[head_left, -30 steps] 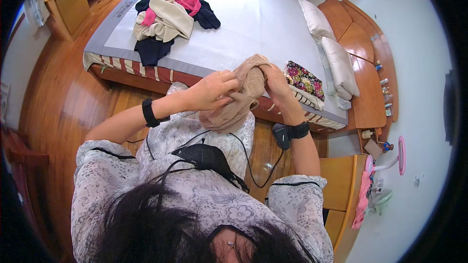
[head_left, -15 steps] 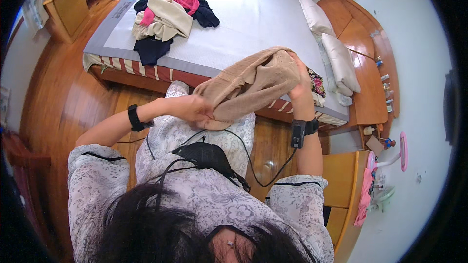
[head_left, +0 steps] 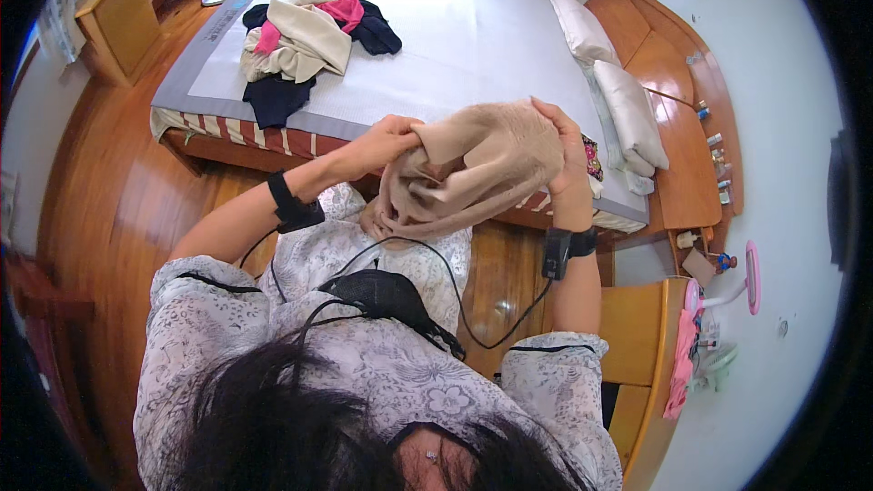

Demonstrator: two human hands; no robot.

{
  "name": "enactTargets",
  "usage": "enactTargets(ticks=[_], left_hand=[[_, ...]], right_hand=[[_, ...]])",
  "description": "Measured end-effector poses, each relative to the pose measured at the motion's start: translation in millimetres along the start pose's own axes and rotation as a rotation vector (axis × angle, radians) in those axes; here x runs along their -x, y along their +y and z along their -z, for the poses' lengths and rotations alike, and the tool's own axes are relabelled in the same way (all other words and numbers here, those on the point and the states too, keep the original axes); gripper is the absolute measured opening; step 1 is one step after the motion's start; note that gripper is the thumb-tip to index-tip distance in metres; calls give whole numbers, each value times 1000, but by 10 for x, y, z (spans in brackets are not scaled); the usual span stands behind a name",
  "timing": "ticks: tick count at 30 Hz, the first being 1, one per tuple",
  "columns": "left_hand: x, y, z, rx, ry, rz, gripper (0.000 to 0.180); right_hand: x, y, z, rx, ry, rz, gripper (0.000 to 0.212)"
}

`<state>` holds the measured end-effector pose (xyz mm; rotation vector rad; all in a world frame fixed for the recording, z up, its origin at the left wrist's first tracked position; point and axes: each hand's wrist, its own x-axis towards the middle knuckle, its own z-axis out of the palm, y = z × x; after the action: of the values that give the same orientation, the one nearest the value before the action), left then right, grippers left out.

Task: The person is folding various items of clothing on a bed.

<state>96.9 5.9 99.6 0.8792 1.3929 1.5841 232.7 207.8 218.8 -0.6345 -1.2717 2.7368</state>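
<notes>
Above my lap, in front of the bed, I hold up a tan knitted garment (head_left: 468, 164). It is bunched and folded over itself, so I cannot tell its exact kind. My left hand (head_left: 389, 144) pinches its upper left edge. The fingers of my right hand (head_left: 566, 147) wrap round its right side, with the thumb near the top. The lower part of the garment hangs in loose folds toward my knees.
On the bed's white mattress (head_left: 446, 45) lies a pile of cream, pink and dark clothes (head_left: 305, 41). Pillows (head_left: 627, 114) rest by the wooden headboard (head_left: 677, 164). A black cable (head_left: 455, 286) runs to my right wristband. At right stands a wooden cabinet (head_left: 637, 332).
My left hand has moved up and slightly right, from the garment's lower left to its upper left edge. The garment has bunched into a rounder shape; my right hand keeps its grip.
</notes>
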Motion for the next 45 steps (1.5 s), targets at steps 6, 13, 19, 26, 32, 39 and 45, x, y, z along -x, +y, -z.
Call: enactTargets(ticks=[6,13,19,26,32,39,45], left_hand=[[42,411,-97,537,30,168,42],[-122,265,-14,730,75,140,31],[-149,241,62,886,-133,-90,31],[-80,230,160,1097,-120,-161,34],[97,247,342,1011,-7,-146,40],[162,221,541,1111,-24,-184,44],[56,224,442,1210,-66,-178,45]], right_hand=[[-410,160,818,464,202,274,34],[-228,746,201,881,-180,412,26],[-499,1246,297,797,-284,307,28],[-450,1366,282,1397,-249,330,35],[-304,926,232,1455,-45,450,23],[-147,526,359,1206,296,1256,18],[-249,676,481,1359,312,1280,18]])
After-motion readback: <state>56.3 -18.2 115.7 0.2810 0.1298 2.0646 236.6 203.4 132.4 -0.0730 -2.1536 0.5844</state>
